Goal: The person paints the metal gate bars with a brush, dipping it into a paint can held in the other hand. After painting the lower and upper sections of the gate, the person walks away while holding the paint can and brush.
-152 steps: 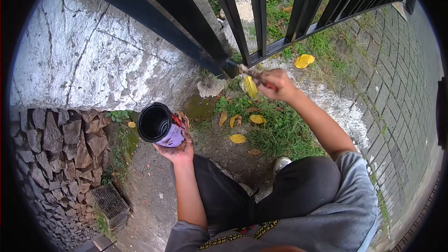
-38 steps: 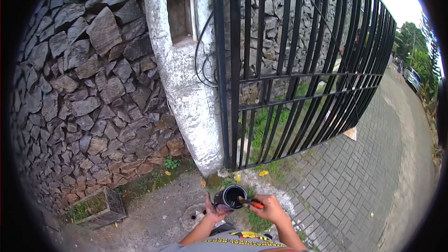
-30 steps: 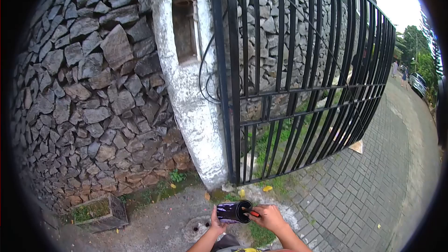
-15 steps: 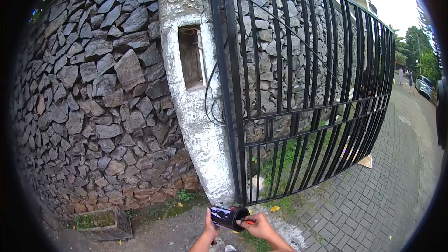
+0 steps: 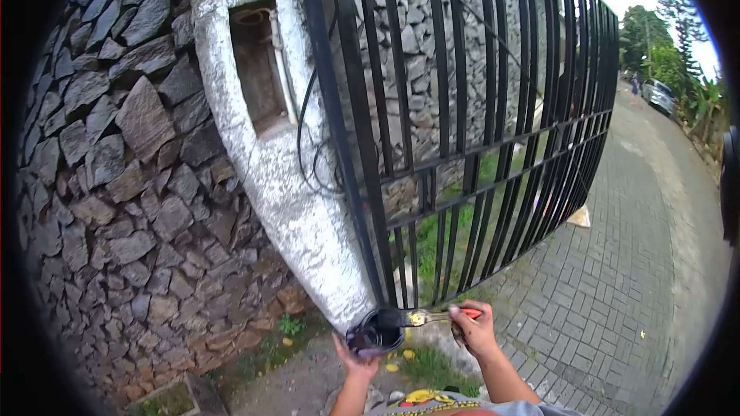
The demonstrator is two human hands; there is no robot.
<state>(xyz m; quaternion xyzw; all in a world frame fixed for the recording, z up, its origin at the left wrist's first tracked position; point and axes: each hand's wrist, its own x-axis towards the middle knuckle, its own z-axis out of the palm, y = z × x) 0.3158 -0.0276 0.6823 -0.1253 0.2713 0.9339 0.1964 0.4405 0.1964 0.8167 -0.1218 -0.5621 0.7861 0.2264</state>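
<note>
My left hand (image 5: pixel 351 356) is wrapped round a dark paint can (image 5: pixel 372 341), tilted so that its open mouth faces up toward me. A paintbrush (image 5: pixel 418 318) with an orange-red handle is gripped in my right hand (image 5: pixel 475 330). Its dark bristles lie over the can's mouth, pointing left, and yellowish marks show on its metal band. Dark smudges mark the fingers of my right hand. Just beyond the can stands the foot of a black metal gate (image 5: pixel 337 108).
A rough white pillar (image 5: pixel 308 239) with a recessed box (image 5: pixel 258 69) adjoins the gate. To the left rises a stone wall (image 5: pixel 146 119), with a planter (image 5: pixel 173 398) at its foot. Brick paving (image 5: pixel 609 262) runs off right toward a parked car (image 5: pixel 657 95).
My right hand has moved right and up, drawing the brush from inside the can to its mouth. The can has tipped more upright, and the view has shifted closer to the gate.
</note>
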